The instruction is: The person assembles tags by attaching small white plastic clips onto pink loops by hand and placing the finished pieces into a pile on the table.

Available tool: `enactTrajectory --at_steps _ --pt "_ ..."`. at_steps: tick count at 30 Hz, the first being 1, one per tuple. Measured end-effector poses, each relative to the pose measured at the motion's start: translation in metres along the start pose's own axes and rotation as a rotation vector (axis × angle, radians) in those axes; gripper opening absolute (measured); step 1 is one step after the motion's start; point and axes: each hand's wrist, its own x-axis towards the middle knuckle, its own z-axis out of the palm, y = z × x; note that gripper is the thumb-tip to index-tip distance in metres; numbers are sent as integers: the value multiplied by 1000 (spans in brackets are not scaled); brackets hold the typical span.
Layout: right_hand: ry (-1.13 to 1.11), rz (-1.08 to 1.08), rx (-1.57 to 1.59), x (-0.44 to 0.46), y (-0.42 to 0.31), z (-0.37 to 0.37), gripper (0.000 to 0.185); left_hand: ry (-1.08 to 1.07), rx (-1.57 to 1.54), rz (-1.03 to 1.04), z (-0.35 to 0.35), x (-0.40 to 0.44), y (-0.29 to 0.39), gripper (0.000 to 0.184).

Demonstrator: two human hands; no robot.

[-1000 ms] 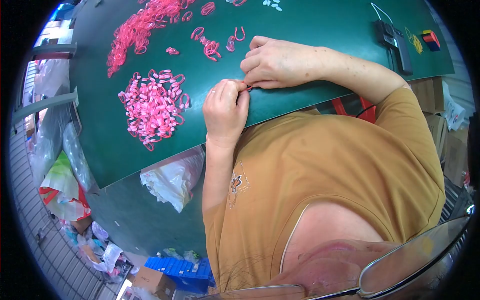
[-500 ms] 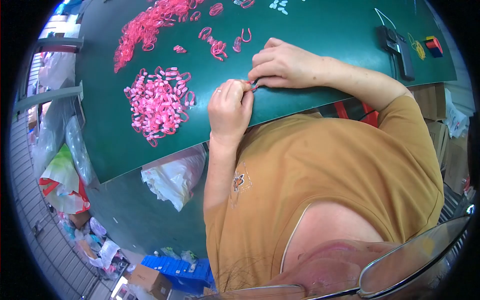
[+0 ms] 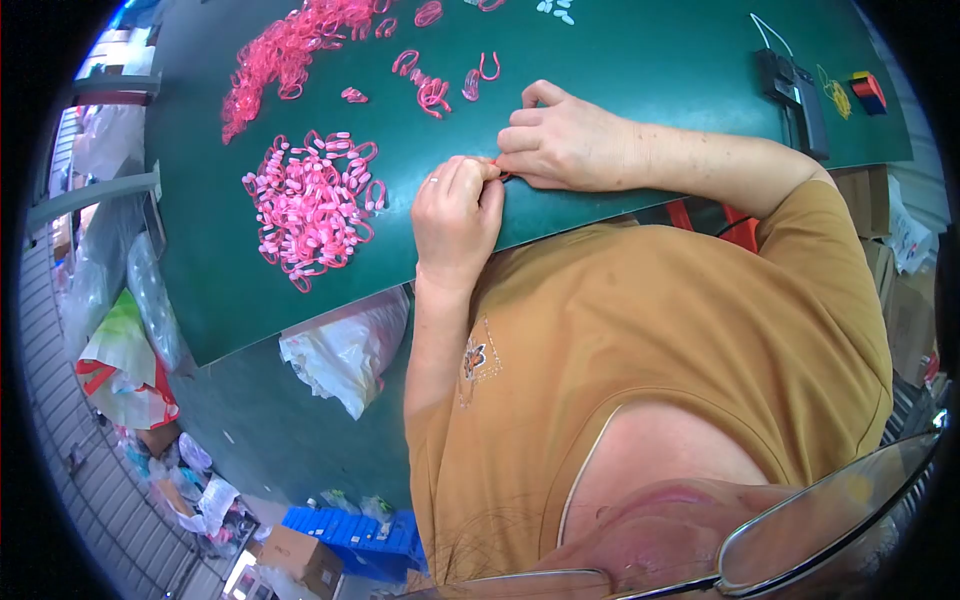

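Note:
My left hand (image 3: 455,220) is closed, thumb and fingers pinching at the table's front edge. Against its fingertips my right hand (image 3: 570,142) is closed too. Between them shows a bit of pink-red cord (image 3: 497,166) and something small and dark; the fingers hide most of both. To the left lies a pile of pink cord loops (image 3: 315,210) with pale pink-white tubular pieces on them. Beyond my hands are a few loose pink cords (image 3: 430,92) and a small clear-and-pink piece (image 3: 471,85).
The green table (image 3: 590,50) carries a heap of pink cords (image 3: 300,50) at the back left and small white pieces (image 3: 556,12) at the back. At right are a black device (image 3: 795,95), yellow strands (image 3: 833,92) and a red-blue block (image 3: 868,93). A white plastic bag (image 3: 350,345) hangs below the edge.
My right hand has rotated slightly and its fingers have curled in closer to the left fingertips. Less of the dark piece shows. My left hand has barely moved.

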Motion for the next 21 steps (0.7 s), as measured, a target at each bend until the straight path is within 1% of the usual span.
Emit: enactTrajectory --at_steps 2,4,6,7,8,9,10,11,12,14,15,16,18,19,21 --pt "63 23 -94 -2 -5 1 22 5 1 0 -1 1 1 18" --pt "78 29 -65 -6 -1 -4 22 -10 -12 -36 -2 1 3 17" --pt "19 95 230 -6 6 -20 20 10 28 -17 -14 3 5 17" --pt "76 82 272 -7 13 -38 18 16 50 -5 -22 3 6 18" --pt "196 12 254 -6 20 -67 16 61 68 -15 -37 5 4 17" --pt "297 -12 344 -9 22 -102 10 98 114 -26 -54 8 2 16" --pt "433 -55 550 -17 22 -129 11 128 226 -63 -71 7 -7 15" --pt "554 -124 687 -26 19 -156 11 183 293 1 -88 11 -18 19" --pt "642 -210 768 -35 12 -176 11 169 413 -66 -105 7 -36 25" --pt "729 -392 851 -54 -7 -208 12 146 770 -90 -128 15 -41 29" --pt "743 -469 864 -61 -16 -221 12 139 831 -108 -130 18 -42 32" --pt "744 -518 865 -66 -25 -227 13 144 832 -108 -126 23 -38 32" --pt "749 -574 853 -72 -39 -234 13 134 630 20 -109 37 -27 31" --pt "752 -589 845 -75 -44 -237 13 77 491 51 -93 48 -17 29" --pt "753 -616 838 -76 -52 -239 14 -1 449 182 -61 67 7 21"
